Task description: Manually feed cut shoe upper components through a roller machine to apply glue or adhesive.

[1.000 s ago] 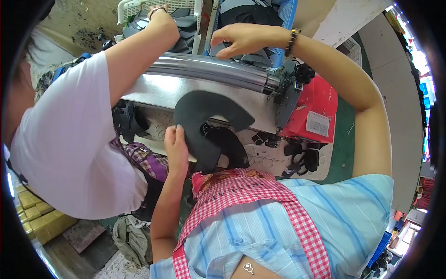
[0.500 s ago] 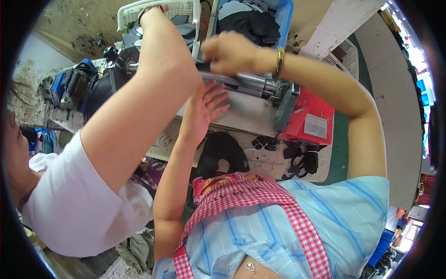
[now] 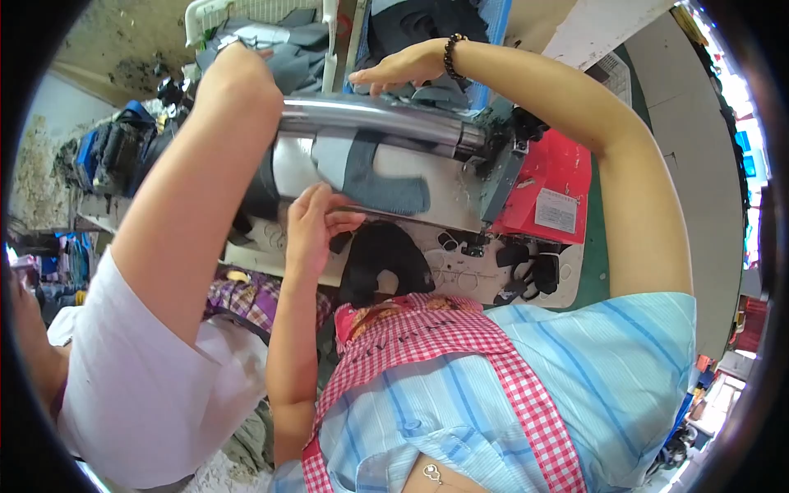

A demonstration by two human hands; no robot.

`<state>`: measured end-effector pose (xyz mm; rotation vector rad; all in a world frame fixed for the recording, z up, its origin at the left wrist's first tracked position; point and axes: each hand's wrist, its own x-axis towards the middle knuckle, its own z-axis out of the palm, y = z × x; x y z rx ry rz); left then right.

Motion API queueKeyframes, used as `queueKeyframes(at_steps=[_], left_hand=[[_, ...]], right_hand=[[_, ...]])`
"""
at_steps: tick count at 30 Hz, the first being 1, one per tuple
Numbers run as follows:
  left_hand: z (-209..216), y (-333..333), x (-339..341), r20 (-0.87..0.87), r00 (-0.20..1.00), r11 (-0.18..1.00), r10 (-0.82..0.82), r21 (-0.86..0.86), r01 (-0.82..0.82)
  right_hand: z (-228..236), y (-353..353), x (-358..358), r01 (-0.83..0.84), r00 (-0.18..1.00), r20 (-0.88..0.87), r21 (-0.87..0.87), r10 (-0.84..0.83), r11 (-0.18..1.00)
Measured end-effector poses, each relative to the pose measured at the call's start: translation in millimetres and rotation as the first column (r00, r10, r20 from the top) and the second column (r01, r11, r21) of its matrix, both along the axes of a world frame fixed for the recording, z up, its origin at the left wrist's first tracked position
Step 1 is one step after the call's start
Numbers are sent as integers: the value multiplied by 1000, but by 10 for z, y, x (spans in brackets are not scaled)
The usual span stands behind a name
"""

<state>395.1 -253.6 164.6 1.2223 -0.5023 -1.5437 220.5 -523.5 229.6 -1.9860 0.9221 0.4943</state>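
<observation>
While the left hand (image 3: pixel 311 220) sits at the near edge of the metal plate (image 3: pixel 456 191), its fingertips are just beside, perhaps touching, the left part of a curved grey piece (image 3: pixel 388 194); whether they pinch it cannot be told. That piece lies on the plate, in front of the shiny roller (image 3: pixel 378 122), its comb-like cut end pointing right. Beyond the roller, the right hand (image 3: pixel 393 72) hangs with its fingers stretched out and loosely apart, at the near end of a blue basket (image 3: pixel 499 25) full of dark pieces (image 3: pixel 423 33). A beaded bracelet (image 3: pixel 450 56) circles that wrist. From the left, a co-worker's arm (image 3: pixel 209 144) in a white sleeve (image 3: pixel 148 370) reaches to a white basket (image 3: pixel 330 51) of grey cut-outs (image 3: pixel 288 62); the forearm hides most of its hand. Nearer the person's checked apron (image 3: pixel 427 333), a curved black piece (image 3: pixel 393 251) lies on a pale board (image 3: pixel 485 286), with small black bits (image 3: pixel 542 275) to its right. A red box (image 3: pixel 546 168) bearing a white label (image 3: pixel 556 211) stands right of the plate.
</observation>
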Motion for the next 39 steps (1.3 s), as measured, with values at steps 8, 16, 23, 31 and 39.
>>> queueKeyframes(at_steps=[8,16,23,31,39], left_hand=[[-1220,801,-169,841,434,946,-324,275,172],[-201,1041,-198,819,555,752,-145,-273,600],[13,352,264,257,961,992,-102,92,81],[118,-375,262,21,995,981,98,169,-100],[138,-65,138,272,950,988,-150,59,139]], right_hand=[[195,-656,-117,-11,898,434,-137,70,990],[570,-1163,-726,337,933,361,-886,17,319],[440,-390,-66,-67,931,217,-692,295,719],[-193,-28,311,6,999,-53,13,-5,1000],[-154,-125,127,100,994,-18,-230,-107,968]])
